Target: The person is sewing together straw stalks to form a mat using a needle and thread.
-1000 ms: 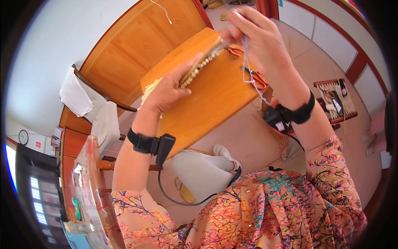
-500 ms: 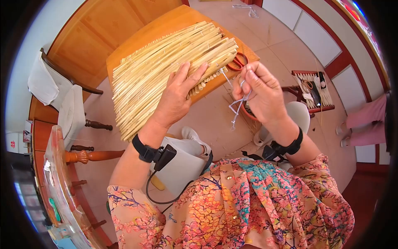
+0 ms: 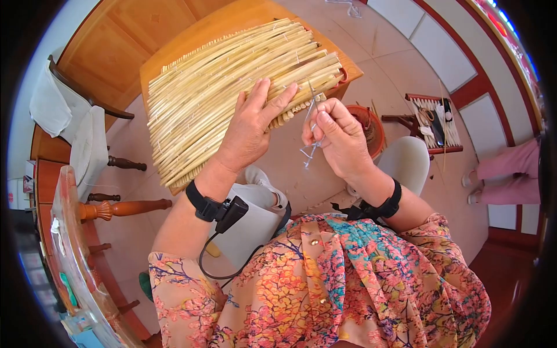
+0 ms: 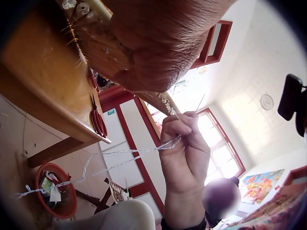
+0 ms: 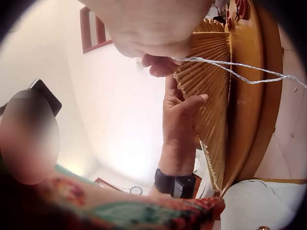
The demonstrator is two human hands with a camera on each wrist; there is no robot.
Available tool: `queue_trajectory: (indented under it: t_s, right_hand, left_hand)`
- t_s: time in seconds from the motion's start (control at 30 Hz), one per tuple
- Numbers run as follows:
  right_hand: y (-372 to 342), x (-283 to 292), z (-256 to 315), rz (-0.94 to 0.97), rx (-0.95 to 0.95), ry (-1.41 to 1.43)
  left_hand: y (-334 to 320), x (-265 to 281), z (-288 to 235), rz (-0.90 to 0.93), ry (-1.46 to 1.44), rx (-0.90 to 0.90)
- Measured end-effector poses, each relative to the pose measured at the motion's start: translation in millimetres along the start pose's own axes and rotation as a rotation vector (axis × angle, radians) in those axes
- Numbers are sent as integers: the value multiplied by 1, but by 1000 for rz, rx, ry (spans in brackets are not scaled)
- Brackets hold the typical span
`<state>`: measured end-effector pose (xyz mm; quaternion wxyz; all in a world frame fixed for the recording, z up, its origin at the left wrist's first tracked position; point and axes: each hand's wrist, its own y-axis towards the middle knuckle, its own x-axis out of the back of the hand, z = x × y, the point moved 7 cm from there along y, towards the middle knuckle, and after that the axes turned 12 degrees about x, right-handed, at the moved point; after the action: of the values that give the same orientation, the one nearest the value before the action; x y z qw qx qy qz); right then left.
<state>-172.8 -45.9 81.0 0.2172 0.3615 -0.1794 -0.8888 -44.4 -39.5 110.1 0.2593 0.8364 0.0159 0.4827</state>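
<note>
A mat of pale straw-coloured stalks [image 3: 214, 87], stitched in rows with light thread, lies over the wooden table [image 3: 145, 64]. My left hand [image 3: 246, 130] holds its near edge, fingers spread over the top face; in the right wrist view its thumb lies against the other face. Close to the mat's right corner, my right hand [image 3: 346, 142] pinches a thin needle [image 4: 200, 102], whose tip points up past the fingers. White thread [image 4: 120, 158] trails from that hand in a long loose doubled loop.
Red-handled scissors [image 4: 98, 122] lie at the table's edge. An orange basin [image 3: 380, 130] with scraps stands on the floor at right, near a woven-seat stool [image 3: 435, 119] bearing small items. A padded chair [image 3: 87, 139] is at left. Another person's pink-trousered legs [image 3: 510, 174] show far right.
The mat, earlier tilted edge-on, has come down to show its top face. My right hand has dropped from high up and moved in beside the mat's corner; the left keeps its hold.
</note>
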Motion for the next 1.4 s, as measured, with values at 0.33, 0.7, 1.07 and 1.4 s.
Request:
queue_trajectory:
  t_s: [0.33, 0.7, 1.07, 1.4]
  right_hand:
    - [-12, -19, 16, 229, 420, -774]
    - [-6, -13, 51, 101, 455, -567]
    - [48, 66, 52, -420, 204, 130]
    - [44, 97, 14, -507, -68, 133]
  left_hand:
    - [5, 5, -3, 5, -47, 53]
    - [8, 11, -2, 20, -74, 78]
    - [6, 11, -1, 9, -76, 65]
    - [-16, -16, 5, 12, 126, 5]
